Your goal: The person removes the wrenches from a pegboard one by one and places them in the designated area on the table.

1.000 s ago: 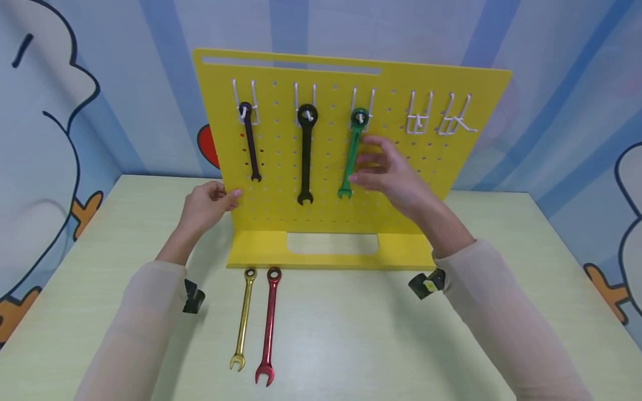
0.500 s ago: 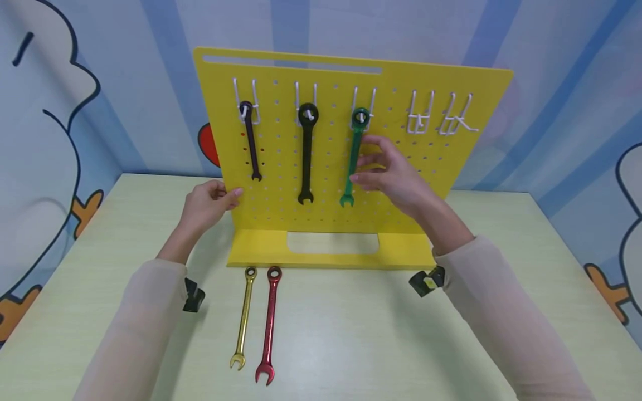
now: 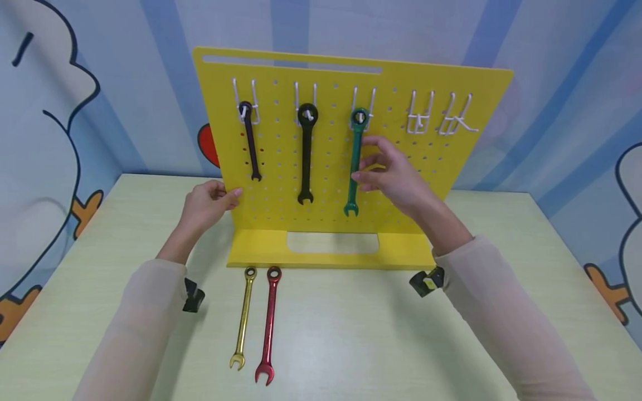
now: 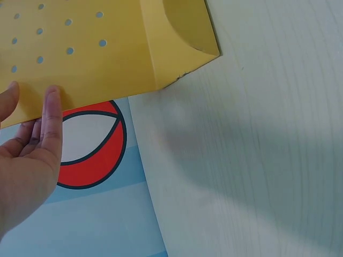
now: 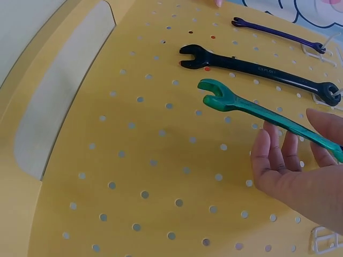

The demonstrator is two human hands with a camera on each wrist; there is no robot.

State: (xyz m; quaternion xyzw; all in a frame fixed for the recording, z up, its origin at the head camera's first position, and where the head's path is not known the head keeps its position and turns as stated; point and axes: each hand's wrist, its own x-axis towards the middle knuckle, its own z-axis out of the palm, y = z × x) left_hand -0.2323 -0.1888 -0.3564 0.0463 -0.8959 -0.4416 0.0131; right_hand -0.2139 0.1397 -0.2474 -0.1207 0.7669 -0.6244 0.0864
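My left hand [image 3: 208, 203] grips the left edge of the yellow pegboard [image 3: 281, 217], thumb on its front face. At the third hook, my right hand [image 3: 393, 172] holds the shaft of a green combination wrench [image 3: 355, 156] lightly between thumb and fingers. The wrench's ring end sits on the hook and its open end points down, as the right wrist view also shows. To its left a black wrench [image 3: 306, 156] and a smaller dark purple wrench [image 3: 252, 145] hang from their own hooks. A gold wrench [image 3: 244, 317] and a red wrench [image 3: 270, 323] lie on the table before the board.
Two bare white wire hooks, one [image 3: 418, 114] beside the other [image 3: 455, 117], are on the board's right side; the rightmost has a prong slanting sideways. The board stands on a yellow base [image 3: 331, 260] on a pale wood table [image 3: 501, 267]. A blue striped backdrop rises behind.
The green wrench's open end has moved down and slightly right, its ring staying on the hook. My right fingertips have shifted slightly right. My left hand keeps its place.
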